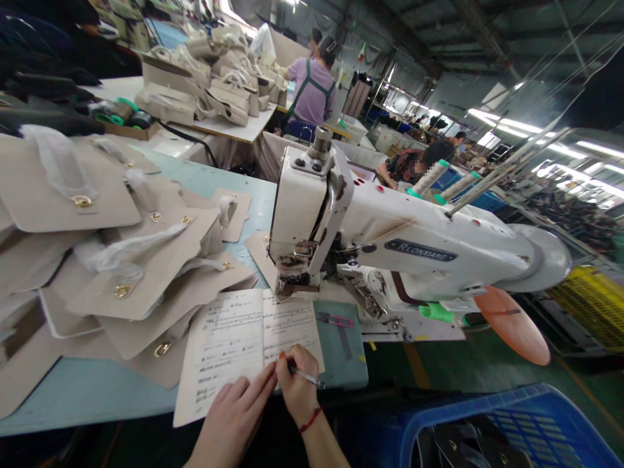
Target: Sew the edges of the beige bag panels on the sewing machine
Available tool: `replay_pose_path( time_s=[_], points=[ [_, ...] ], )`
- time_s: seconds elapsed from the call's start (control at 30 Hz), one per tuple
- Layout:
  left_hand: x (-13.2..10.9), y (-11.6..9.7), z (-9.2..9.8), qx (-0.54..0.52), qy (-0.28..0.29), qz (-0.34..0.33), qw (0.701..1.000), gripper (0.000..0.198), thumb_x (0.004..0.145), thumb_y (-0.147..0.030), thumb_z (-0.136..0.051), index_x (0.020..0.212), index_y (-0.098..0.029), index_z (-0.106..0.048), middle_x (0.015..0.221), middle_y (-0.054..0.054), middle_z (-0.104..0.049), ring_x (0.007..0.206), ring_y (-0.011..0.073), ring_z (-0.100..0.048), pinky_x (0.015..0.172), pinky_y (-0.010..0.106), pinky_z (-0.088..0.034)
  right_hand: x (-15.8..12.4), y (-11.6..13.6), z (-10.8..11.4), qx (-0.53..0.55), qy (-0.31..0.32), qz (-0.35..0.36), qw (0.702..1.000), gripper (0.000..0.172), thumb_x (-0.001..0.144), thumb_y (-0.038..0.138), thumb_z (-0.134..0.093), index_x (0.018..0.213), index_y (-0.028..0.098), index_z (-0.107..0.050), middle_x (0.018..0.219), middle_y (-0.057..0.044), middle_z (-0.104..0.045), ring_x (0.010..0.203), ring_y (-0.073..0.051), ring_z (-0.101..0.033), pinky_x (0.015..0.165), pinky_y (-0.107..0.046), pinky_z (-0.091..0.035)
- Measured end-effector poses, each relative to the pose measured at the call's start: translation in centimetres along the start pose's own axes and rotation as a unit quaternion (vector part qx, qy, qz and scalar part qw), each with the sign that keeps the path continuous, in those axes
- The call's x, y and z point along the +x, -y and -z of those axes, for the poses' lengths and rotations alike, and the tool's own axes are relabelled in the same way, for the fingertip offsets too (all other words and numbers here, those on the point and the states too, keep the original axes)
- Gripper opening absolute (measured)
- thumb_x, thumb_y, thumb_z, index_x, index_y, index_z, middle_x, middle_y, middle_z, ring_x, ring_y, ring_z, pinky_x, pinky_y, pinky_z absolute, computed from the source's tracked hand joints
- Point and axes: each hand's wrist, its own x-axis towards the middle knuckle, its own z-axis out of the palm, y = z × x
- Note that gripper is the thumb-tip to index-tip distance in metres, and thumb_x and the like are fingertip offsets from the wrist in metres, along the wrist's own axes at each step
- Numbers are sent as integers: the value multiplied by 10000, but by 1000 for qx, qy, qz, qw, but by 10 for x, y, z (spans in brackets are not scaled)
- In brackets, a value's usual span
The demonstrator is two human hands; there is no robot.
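I have one view to work from, worn at head height and looking forward and down over the table (121, 396). The left hand (238, 409) and right hand (298, 388) come in close at the bottom edge, the sewing machine (390, 227) stands just beyond, and I see deep across the workshop to its roof (439, 29), everything slanting down rightward.
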Motion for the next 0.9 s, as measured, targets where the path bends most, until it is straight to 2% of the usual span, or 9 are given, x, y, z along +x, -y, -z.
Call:
replay_pose_path(
  time_s=[0.7, 0.9],
  points=[
    [3, 0, 8, 0, -16, -2, 1000, 527, 808, -53, -517, 1309, -214, -552, 1383, 21, -548, 822, 179, -528, 710, 327, -449, 0, 4, 1, -2, 0, -4, 1000, 278, 897, 249, -468, 624, 202, -453, 572, 14, -489, 546, -129, -485, 540, -235, -349],
    [2, 1, 8, -4, -2, 0, 1000, 550, 817, -49, -501, 1344, -207, -515, 1412, 17, -518, 833, 183, -523, 718, 335, -445, -1, 4, -1, -4, -1, -4, 1000, 277, 899, 242, -473, 625, 201, -462, 577, 12, -501, 556, -128, -487, 546, -234, -357]
  ],
)
